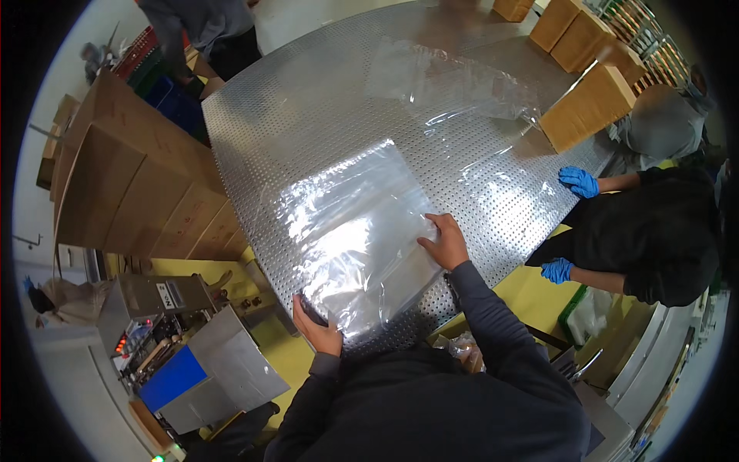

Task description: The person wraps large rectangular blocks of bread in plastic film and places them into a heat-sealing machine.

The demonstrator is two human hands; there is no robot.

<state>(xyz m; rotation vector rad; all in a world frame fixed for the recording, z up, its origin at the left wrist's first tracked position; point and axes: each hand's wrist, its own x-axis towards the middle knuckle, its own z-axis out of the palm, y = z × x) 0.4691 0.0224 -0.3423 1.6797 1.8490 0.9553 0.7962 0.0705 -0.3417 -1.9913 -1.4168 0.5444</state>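
Observation:
A flat, shiny layer of clear plastic bags (362, 231) lies in front of me on a perforated metal table (262, 154); how many are stacked I cannot tell. At its near left corner, my left hand (316, 329) holds the edge, fingers along the outside and thumb over the plastic. On the right side my right hand (448, 243) grips the edge, with thumb and forefinger on top and the other fingers partly hidden. Both hands are bare. Farther back, another clear plastic sheet (469, 85) lies crumpled across the table.
Brown cartons (146, 185) are stacked to the left of the table. Brown blocks (589, 108) stand at its far right. A co-worker's blue-gloved hand (579, 182) rests on the right edge. Another person (212, 35) stands at far left. A metal machine (185, 362) is at near left.

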